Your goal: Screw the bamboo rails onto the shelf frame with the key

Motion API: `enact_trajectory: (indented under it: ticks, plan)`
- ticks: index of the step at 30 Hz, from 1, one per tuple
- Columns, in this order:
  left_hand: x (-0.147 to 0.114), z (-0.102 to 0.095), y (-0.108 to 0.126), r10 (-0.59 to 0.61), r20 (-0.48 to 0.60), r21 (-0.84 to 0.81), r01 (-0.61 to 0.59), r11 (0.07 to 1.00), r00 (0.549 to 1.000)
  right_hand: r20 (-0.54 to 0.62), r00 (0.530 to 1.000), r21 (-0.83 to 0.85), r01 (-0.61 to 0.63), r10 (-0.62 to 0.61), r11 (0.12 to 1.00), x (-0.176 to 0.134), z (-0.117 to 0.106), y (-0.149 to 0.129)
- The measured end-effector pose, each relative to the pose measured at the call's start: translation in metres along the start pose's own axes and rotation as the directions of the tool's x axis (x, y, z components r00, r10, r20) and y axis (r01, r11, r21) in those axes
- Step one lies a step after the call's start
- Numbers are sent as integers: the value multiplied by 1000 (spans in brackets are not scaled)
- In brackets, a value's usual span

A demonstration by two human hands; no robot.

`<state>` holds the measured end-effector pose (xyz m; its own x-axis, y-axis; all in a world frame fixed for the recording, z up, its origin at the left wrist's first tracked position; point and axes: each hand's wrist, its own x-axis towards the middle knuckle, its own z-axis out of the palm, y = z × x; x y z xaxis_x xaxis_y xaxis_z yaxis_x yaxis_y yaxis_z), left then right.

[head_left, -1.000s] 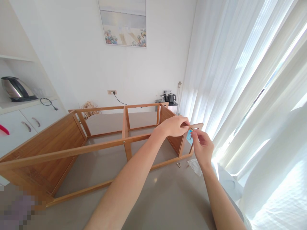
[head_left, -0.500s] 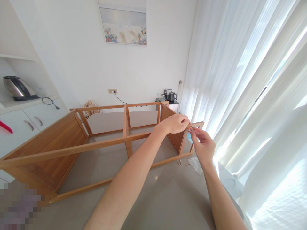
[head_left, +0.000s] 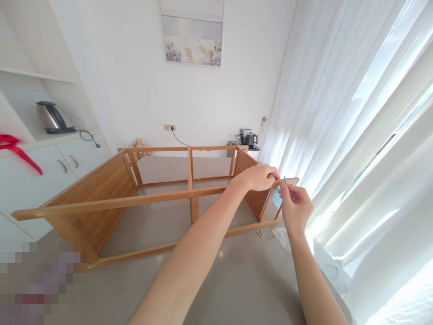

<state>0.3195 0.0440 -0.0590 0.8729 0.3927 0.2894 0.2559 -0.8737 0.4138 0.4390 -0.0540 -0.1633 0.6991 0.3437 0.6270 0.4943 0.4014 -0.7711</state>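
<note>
A wooden frame [head_left: 162, 197] with slatted end panels lies on its side on the grey table. My left hand [head_left: 260, 177] reaches across to its right end, fingers closed over the upper rail. Just right of it, my right hand [head_left: 297, 205] pinches a short, thin metal rod [head_left: 284, 180] that stands up beside the rail end. Whether the rod is a screw or a hex key cannot be made out. On the table below the hands lie a few small screws [head_left: 259, 233] and a clear plastic bag [head_left: 283, 238].
Grey tabletop [head_left: 233, 280] extends toward me. White curtains [head_left: 338, 113] hang close on the right. A kettle [head_left: 54, 118] stands on a shelf at left, above white cabinets [head_left: 37, 180]; a red ribbon [head_left: 22, 155] hangs there. A coffee maker [head_left: 244, 136] is at the back.
My view has shifted left, so everything appears farther right. The metal rod in my right hand now points upward at the rail end; my left hand keeps its hold on the frame.
</note>
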Motion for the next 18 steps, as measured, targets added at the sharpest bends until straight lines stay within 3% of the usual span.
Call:
enact_trajectory:
  ticks: [11, 18]
  plan:
    - [-2, -1, 1, 11, -18, 24, -10, 1000, 1000, 157, 987, 89, -60, 46, 994, 19, -3, -11]
    - [-3, -3, 4, -2, -8, 11, 2, 1000, 1000, 148, 988, 209, -78, 47, 975, 16, -6, 3]
